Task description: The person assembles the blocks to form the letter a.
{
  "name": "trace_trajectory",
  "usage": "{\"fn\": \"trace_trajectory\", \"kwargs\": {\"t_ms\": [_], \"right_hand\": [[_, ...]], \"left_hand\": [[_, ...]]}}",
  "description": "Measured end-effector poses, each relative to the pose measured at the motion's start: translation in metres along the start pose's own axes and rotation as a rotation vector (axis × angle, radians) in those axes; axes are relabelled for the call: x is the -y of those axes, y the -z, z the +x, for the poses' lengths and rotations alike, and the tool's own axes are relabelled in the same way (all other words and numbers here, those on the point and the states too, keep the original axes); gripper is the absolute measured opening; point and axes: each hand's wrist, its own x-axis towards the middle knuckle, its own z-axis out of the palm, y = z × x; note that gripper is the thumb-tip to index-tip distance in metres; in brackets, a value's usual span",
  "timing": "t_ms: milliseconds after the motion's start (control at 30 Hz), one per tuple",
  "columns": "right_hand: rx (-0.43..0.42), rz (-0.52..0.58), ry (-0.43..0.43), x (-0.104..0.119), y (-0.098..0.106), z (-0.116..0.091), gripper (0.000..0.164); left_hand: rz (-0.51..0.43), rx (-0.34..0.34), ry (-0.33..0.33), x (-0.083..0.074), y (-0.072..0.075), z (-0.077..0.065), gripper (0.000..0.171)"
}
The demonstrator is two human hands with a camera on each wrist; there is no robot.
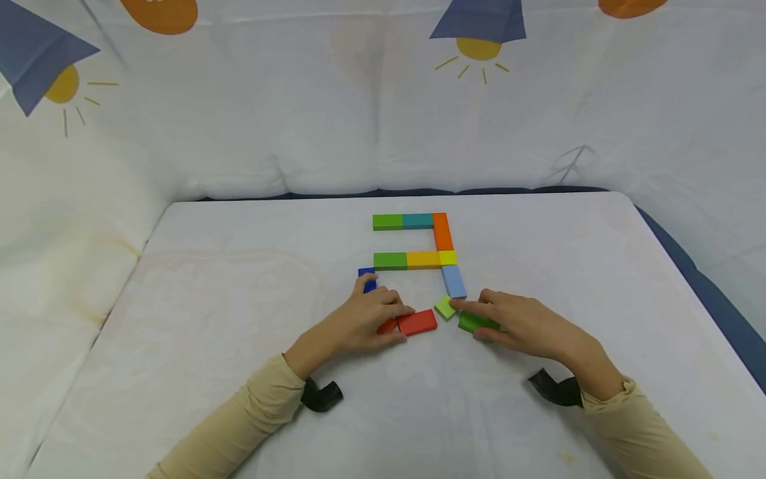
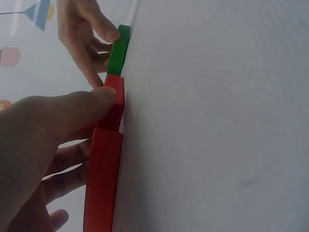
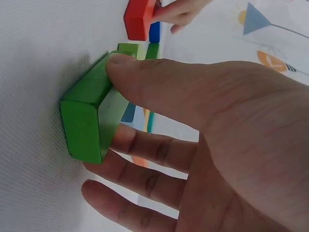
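Observation:
My left hand [image 1: 368, 319] pinches a red block [image 1: 417, 322] at its near end, the thumb [image 2: 104, 96] on its side. A second red block [image 2: 102, 179] lies end to end with it, partly under that hand. Close to the left fingers stands a dark blue block [image 1: 368, 283]. With its thumb [image 3: 128, 72] on the near side and fingers behind, my right hand [image 1: 529, 326] holds a green block [image 1: 475, 322]. Its index finger reaches to a small lime block [image 1: 445, 308], turned askew between the red and green blocks.
Farther back, a row of green [image 1: 389, 222] and teal [image 1: 417, 221] blocks meets an orange block [image 1: 442, 231]. A green block [image 1: 390, 261] and a yellow-orange block [image 1: 423, 260] run to a small yellow block [image 1: 447, 257], with a light blue block [image 1: 454, 281] below it.

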Motion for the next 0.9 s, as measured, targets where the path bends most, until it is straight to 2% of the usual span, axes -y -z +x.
{"fn": "trace_trajectory", "kwargs": {"t_ms": [433,533,700,767,900], "right_hand": [[-0.02,-0.001,0.01,-0.001,0.0,0.001,0.053],[-0.08,-0.003,0.031,0.001,-0.003,0.002,0.051],[-0.25,-0.003,0.061,0.008,-0.007,0.008,0.039],[-0.272,-0.006,0.068,0.012,-0.009,0.011,0.036],[-0.252,-0.009,0.104,0.016,-0.011,0.014,0.033]], "left_hand": [[-0.014,0.003,-0.035,0.002,0.0,0.0,0.04],[-0.013,0.004,-0.04,0.002,0.001,-0.001,0.042],[0.01,0.001,-0.04,0.001,0.002,-0.001,0.041],[0.021,0.004,-0.033,0.001,0.002,0.0,0.04],[0.034,0.009,-0.021,0.0,0.002,0.001,0.039]]}}
